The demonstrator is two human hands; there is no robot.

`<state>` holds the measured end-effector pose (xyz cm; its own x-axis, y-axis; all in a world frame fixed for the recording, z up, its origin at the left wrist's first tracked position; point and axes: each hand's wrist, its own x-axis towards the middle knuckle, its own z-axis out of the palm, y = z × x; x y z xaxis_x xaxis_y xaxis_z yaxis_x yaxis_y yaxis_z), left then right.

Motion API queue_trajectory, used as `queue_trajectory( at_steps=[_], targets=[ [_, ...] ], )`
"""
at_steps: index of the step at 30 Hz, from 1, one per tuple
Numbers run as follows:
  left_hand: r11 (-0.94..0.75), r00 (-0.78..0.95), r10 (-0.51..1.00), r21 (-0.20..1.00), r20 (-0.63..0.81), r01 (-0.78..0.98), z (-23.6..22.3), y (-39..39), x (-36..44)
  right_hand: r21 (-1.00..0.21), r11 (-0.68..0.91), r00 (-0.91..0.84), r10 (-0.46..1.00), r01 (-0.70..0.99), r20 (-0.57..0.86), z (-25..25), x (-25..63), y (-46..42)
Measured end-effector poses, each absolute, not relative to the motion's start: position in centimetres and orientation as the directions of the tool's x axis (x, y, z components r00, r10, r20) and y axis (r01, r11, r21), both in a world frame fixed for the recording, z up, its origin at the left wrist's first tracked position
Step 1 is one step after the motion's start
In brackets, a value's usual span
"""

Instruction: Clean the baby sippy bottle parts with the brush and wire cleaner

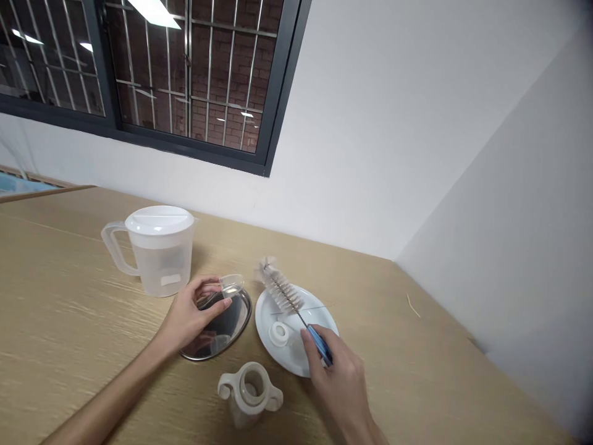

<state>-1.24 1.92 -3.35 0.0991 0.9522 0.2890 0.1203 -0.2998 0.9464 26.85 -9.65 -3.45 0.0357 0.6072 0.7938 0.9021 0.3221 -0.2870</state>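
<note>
My left hand (197, 314) pinches a small clear plastic cup (231, 285) over a shiny metal tray (222, 337). In my right hand (334, 371) is the blue handle of a bottle brush (283, 290), its white bristles pointing up and away to the left. The brush hangs over a white oval plate (319, 318). On that plate lie a white ring-shaped cap (278, 334) and a thin straight wire or stick. Nearer to me, between my hands, stands a bottle with a two-handled white collar (252, 395), its mouth uncovered.
A translucent lidded pitcher (162, 253) stands at the back left, its handle to the left. One thin pale strand (413, 306) lies on the wooden table (445, 371) at the right. Behind the table are a white wall and a barred window (194, 74).
</note>
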Motion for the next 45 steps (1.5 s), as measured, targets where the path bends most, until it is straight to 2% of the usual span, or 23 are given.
queue_trajectory(
  at_steps=[5,12,15,19,23,25,28,32,34,40,45],
  targets=[
    [-0.217,0.115,0.97,0.976,0.216,-0.005,-3.2,1.8,-1.0,-0.254,0.47,-0.107,0.615,0.845,0.781,-3.2,26.2,-10.0],
    [-0.075,0.126,0.988,0.989,0.091,-0.127,-1.8,1.1,-1.1,-0.264,0.36,-0.001,0.593,0.895,0.805,-3.2,26.8,-9.9],
    [0.066,0.187,0.982,0.969,-0.021,-0.237,-1.8,0.8,-0.9,-0.279,0.413,-0.002,0.562,0.867,0.827,-3.2,26.4,-10.1],
    [0.223,0.289,0.949,0.917,-0.127,-0.331,-1.9,0.6,-0.5,-0.242,0.483,-0.108,0.589,0.841,0.801,-3.1,25.8,-10.3],
    [0.318,0.374,0.914,0.853,-0.158,-0.415,-1.7,0.5,-0.4,-0.255,0.376,-0.04,0.624,0.891,0.78,-3.2,26.3,-9.9],
    [0.336,0.383,0.909,0.829,-0.162,-0.446,-1.5,0.3,-0.4,-0.277,0.329,0.02,0.612,0.903,0.791,-3.2,26.6,-9.8],
    [0.363,0.387,0.905,0.793,-0.176,-0.489,-1.5,0.2,-0.2,-0.299,0.351,0.04,0.588,0.887,0.808,-3.1,26.6,-9.9],
    [0.399,0.4,0.895,0.756,-0.198,-0.519,-1.4,0.1,0.0,-0.283,0.458,-0.073,0.619,0.843,0.782,-3.1,26.0,-10.2],
    [0.415,0.41,0.888,0.747,-0.209,-0.518,-1.4,0.0,0.0,-0.276,0.46,-0.101,0.641,0.844,0.761,-3.1,25.9,-10.2],
    [0.411,0.41,0.888,0.762,-0.21,-0.501,-1.2,0.0,-0.1,-0.278,0.349,-0.004,0.63,0.895,0.777,-3.2,26.6,-9.9],
    [0.375,0.392,0.898,0.811,-0.199,-0.449,-1.5,0.1,-0.1,-0.273,0.431,-0.049,0.602,0.86,0.797,-2.8,26.1,-10.3]
  ],
)
